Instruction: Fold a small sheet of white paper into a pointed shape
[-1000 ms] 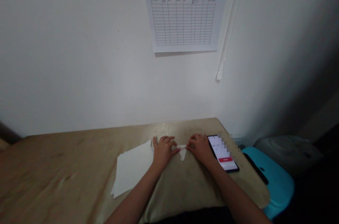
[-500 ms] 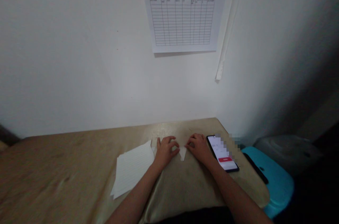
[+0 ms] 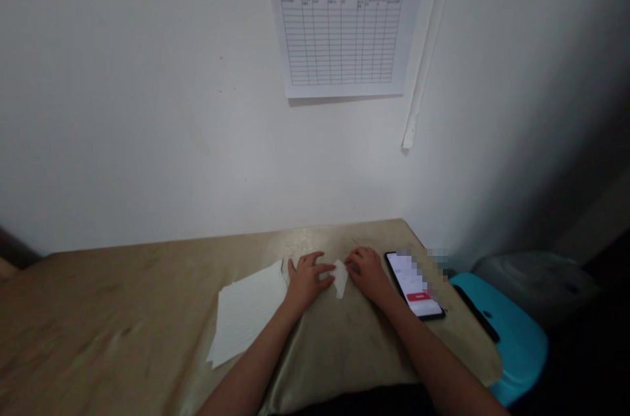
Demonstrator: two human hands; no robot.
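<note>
A small piece of folded white paper (image 3: 340,281), pointed at top and bottom like a kite, lies on the cloth-covered table between my hands. On its left edge rest the thumb and index finger of my left hand (image 3: 309,278), with the other fingers spread away from it. My right hand (image 3: 365,268) has its fingers curled together and its fingertips on the paper's right edge. Left of my left hand lie lined paper sheets (image 3: 249,314), slightly askew on one another, with a torn-looking upper right corner partly behind that hand.
A lit phone (image 3: 416,288) lies right of my right hand. Beyond the right table edge is a turquoise stool-like object (image 3: 516,337), with a greyish plastic bag (image 3: 534,278) behind it. A printed table sheet (image 3: 344,35) hangs on the wall behind the brown-covered table (image 3: 123,324).
The small paper showed a flat top edge before; now a pointed upper part shows between my fingers. My left fingers have shifted slightly along its edge. The sheets and phone stay put.
</note>
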